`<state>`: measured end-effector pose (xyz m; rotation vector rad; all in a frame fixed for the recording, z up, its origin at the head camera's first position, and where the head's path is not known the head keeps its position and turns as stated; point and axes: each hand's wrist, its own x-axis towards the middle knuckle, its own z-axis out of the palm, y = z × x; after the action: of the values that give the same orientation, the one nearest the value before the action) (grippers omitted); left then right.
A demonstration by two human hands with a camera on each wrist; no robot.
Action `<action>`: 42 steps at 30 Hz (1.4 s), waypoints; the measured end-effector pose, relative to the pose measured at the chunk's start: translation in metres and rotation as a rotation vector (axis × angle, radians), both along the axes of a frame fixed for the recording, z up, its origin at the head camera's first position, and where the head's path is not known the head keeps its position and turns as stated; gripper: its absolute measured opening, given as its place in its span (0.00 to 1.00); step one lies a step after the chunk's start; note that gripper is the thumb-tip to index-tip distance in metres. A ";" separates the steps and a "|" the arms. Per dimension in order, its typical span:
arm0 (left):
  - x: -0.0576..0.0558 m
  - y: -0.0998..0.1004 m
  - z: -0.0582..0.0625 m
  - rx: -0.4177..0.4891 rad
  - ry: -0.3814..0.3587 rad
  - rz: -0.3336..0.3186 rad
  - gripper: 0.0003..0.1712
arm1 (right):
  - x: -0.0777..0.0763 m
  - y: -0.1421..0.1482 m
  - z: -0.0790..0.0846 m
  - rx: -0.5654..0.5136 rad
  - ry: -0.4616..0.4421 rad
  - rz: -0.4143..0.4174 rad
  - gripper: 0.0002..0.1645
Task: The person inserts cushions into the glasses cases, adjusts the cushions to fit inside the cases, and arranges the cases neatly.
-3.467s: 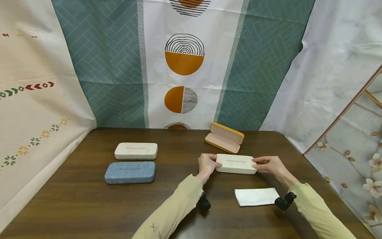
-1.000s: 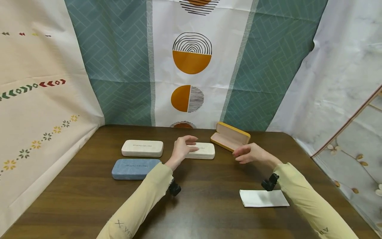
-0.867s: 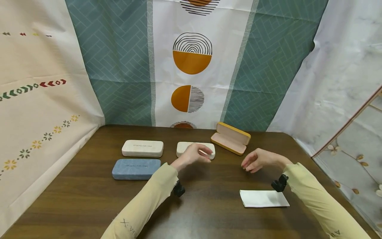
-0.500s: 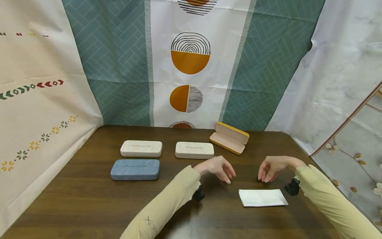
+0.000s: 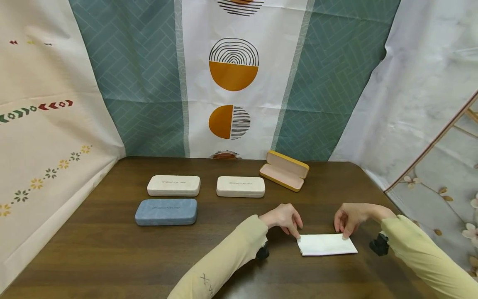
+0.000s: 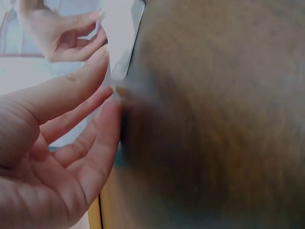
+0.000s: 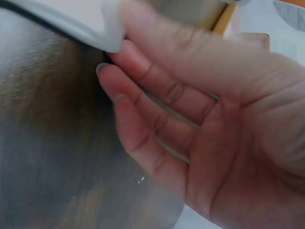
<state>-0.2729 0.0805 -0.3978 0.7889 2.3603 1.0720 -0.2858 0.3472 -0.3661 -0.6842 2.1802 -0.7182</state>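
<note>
A folded white cloth (image 5: pixel 326 245) lies on the table in front of the person. At its far left corner, the left hand (image 5: pixel 284 218) pinches the edge between thumb and fingertips. The right hand (image 5: pixel 352 216) pinches the far edge nearer the right end. In the right wrist view, the right thumb (image 7: pixel 190 52) lies over the cloth (image 7: pixel 71 16), with curled fingers beneath. The left wrist view shows the left thumb (image 6: pixel 66 90) beside the cloth (image 6: pixel 123 33), its fingertips close to the corner. How much cloth is between the left fingertips is hard to see.
Two cream glasses cases, one on the left (image 5: pixel 174 185) and one mid-table (image 5: pixel 240 187), stand shut. A blue glasses case (image 5: pixel 166 211) lies nearer on the left. Behind, a yellow glasses case (image 5: pixel 284 171) stands open with a pink lining. Patterned cloths hang around the brown table (image 5: pixel 112 253).
The hands have set the cream glasses case down mid-table and let go of it. Both have since come right and nearer, down to the white cloth, and taken hold of its far edge.
</note>
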 end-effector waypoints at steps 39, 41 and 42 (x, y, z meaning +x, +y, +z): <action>-0.022 -0.024 0.000 0.813 -0.239 0.345 0.19 | -0.028 -0.010 -0.005 -0.586 -0.009 -0.277 0.17; -0.025 -0.028 -0.001 0.836 -0.225 0.366 0.22 | -0.030 -0.014 -0.006 -0.600 0.024 -0.297 0.15; -0.026 -0.030 -0.001 0.842 -0.224 0.375 0.22 | -0.032 -0.017 -0.007 -0.599 0.045 -0.312 0.14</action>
<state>-0.2989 0.0502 -0.3989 0.4281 1.8612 2.2440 -0.3175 0.3306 -0.3726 -0.6542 2.1364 -1.5686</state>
